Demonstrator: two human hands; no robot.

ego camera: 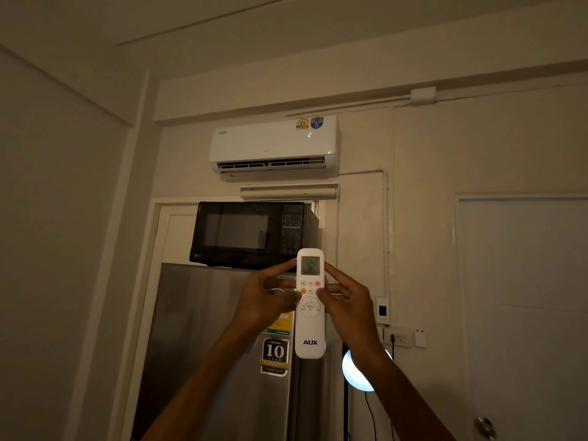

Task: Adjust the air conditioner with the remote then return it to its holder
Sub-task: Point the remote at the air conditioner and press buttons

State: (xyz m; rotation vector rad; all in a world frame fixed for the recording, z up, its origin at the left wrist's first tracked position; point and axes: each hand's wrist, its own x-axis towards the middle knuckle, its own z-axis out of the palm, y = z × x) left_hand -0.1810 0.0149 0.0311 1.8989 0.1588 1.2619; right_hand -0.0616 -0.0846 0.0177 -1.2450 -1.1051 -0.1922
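Head view: the remote (310, 303) is held upright in mid-air, aimed at the air conditioner (273, 147) high on the wall above the microwave (253, 235). Left hand (270, 300) and right hand (345, 302) pinch it from either side, thumbs curled onto the small buttons under its lit screen. The unit's louvres look open and a digit glows on it, so I'd say we're mid-adjustment. The return is not yet done, and I can't pick out the holder.

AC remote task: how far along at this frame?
Done: remote is out, held upright by left hand and right hand, screen lit. In hand: thumbs on its buttons, aimed at the air conditioner, whose display glows. Left: return it to its holder, not identifiable here.
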